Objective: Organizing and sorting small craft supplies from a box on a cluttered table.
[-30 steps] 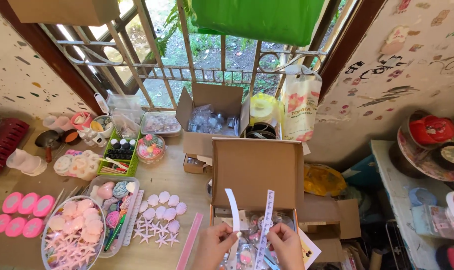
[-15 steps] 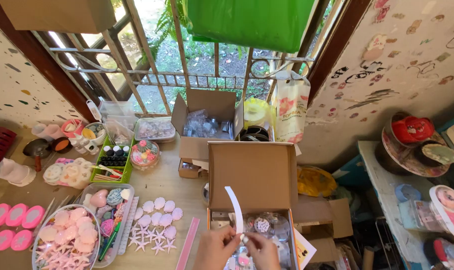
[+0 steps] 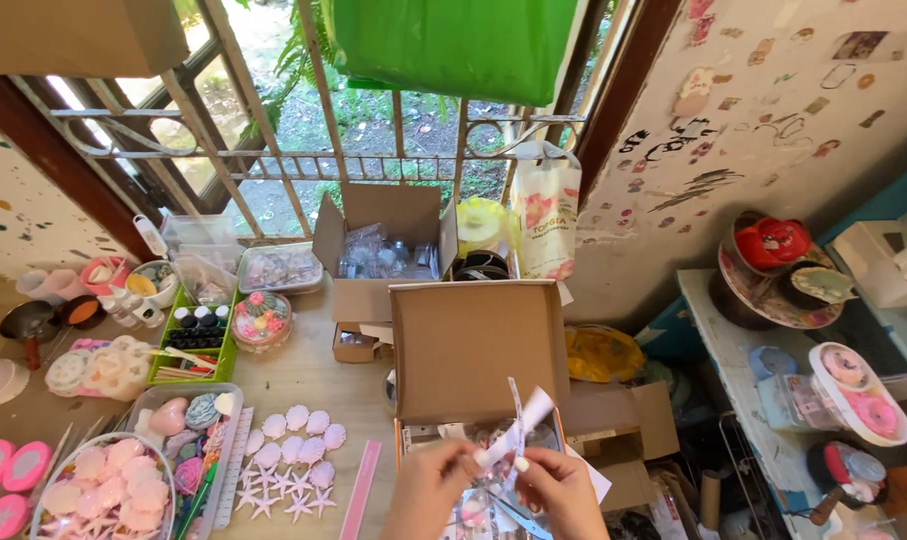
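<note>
- The window (image 3: 274,130) with its metal grille fills the top of the view, and a green sheet (image 3: 454,45) hangs over its upper right part.
- The wooden table (image 3: 304,375) below it carries craft items from the left edge to the middle.
- An open cardboard box (image 3: 479,350) stands in front of the person, its lid flap raised upright; a second open box (image 3: 379,255) holding clear bags sits behind it, nearer the window.
- A white paper bag with a flower print (image 3: 547,210) leans by the window frame, just right of the second box.
- A clear tray (image 3: 199,450) of shell-shaped pieces lies at the left, beside a round dish of pink shells (image 3: 99,490).
- Loose pale shells and starfish shapes (image 3: 289,465) lie on the table between the tray and the near box.
- The left hand (image 3: 429,490) and right hand (image 3: 564,490) meet over the near box, both pinching a strip of white paper (image 3: 519,435).
- The strip rises at a slant from the fingertips, in front of the raised flap.
</note>
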